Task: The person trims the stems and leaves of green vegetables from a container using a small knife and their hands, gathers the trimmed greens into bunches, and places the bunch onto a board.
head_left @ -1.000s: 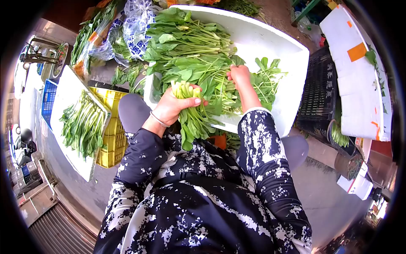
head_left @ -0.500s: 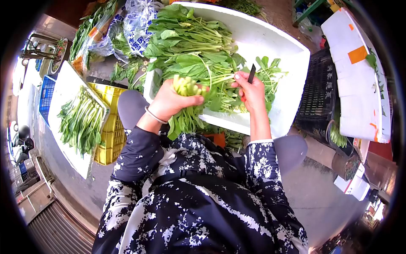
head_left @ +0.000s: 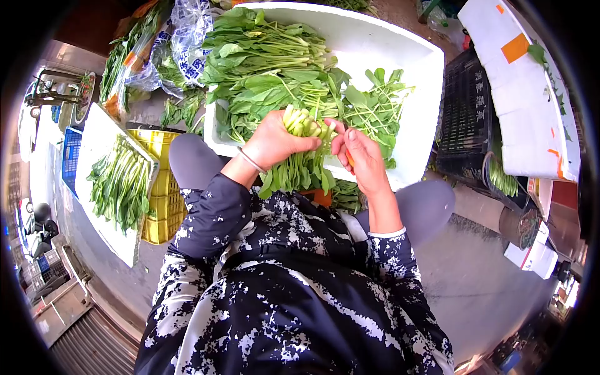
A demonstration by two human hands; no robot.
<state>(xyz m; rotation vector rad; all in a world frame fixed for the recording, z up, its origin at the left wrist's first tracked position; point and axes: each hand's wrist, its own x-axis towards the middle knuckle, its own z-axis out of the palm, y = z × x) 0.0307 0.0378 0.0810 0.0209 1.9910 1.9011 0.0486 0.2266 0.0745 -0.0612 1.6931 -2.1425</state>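
Note:
My left hand [head_left: 273, 145] is closed round a bunch of leafy greens [head_left: 305, 124]. Its pale stem ends point up and its leaves hang below my fingers. Close against the stems, my right hand [head_left: 364, 161] is closed on a small knife [head_left: 349, 159]. A bit of its orange handle shows, while the blade is hard to make out. Both hands are over the near edge of a white foam box [head_left: 426, 94]. Inside it lie a large pile of greens [head_left: 269, 65] on the left and a looser heap [head_left: 378, 109] on the right.
At left, stacked greens [head_left: 122, 181] lie on a white foam lid [head_left: 103, 134] by a yellow crate [head_left: 164, 215]. A black crate [head_left: 462, 112] and a white foam piece [head_left: 531, 106] stand at right. Plastic bags [head_left: 190, 44] lie at the back left.
My right hand has moved left and down from the loose greens to the stems in my left hand. The knife blade no longer sticks up. My left hand has shifted slightly right with the bunch.

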